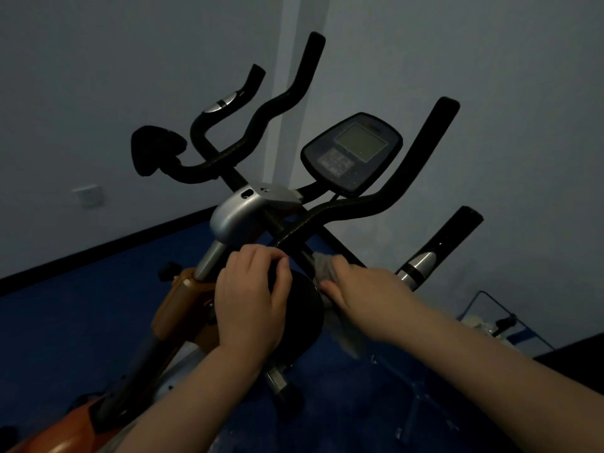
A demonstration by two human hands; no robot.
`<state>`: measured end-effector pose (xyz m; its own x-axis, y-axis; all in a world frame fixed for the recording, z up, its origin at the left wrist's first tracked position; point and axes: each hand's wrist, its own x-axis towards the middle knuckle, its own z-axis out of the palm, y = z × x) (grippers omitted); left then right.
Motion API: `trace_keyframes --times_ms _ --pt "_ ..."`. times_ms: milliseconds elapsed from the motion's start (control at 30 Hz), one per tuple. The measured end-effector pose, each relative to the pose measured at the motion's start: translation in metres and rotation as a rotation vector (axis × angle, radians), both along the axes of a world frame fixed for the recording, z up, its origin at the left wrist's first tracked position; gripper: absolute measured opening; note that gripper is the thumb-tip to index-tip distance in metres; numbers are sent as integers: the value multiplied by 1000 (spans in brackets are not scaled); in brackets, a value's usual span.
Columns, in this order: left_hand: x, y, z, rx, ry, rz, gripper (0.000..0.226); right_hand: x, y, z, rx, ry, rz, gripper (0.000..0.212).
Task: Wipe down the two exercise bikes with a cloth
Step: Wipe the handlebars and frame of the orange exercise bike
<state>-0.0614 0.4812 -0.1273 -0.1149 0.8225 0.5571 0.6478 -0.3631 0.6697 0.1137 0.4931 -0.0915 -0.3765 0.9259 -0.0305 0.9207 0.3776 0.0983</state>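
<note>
An orange exercise bike (183, 299) with black handlebars (376, 204) and a grey console (353, 152) fills the middle of the dim view. My left hand (251, 299) curls over a round black pad (300, 308) below the handlebar stem. My right hand (362, 295) grips a grey cloth (323, 268) against the black bar beside that pad. Part of the cloth hangs below my right wrist. A second set of black handlebars (255, 125) rises behind to the left.
Pale walls meet in a corner behind the bike, with a wall socket (88, 195) at the left. The floor (81, 322) is dark blue. A metal frame (500, 322) with small objects stands at the right by the wall.
</note>
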Motion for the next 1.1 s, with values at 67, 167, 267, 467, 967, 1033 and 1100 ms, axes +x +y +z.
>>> trace_keyframes --times_ms 67,167,267,467,967,1033,1100 --pt "0 0 -2 10 -20 3 15 4 -4 -4 1 11 -20 38" --pt "1 0 -2 18 -22 10 16 -23 22 -2 -111 192 -94 38" --pt "1 -1 -2 20 -9 10 18 -30 24 -3 -66 284 -75 35" --pt "1 2 -8 27 -23 6 19 4 -10 -12 185 5 22 41" --pt "52 24 45 -123 152 -361 16 90 -17 28 538 -37 -7 29" --pt "57 29 40 -175 266 -300 18 61 -22 6 558 129 -61 28" --pt "57 28 35 -180 305 -251 17 38 -33 -20 560 218 4 25"
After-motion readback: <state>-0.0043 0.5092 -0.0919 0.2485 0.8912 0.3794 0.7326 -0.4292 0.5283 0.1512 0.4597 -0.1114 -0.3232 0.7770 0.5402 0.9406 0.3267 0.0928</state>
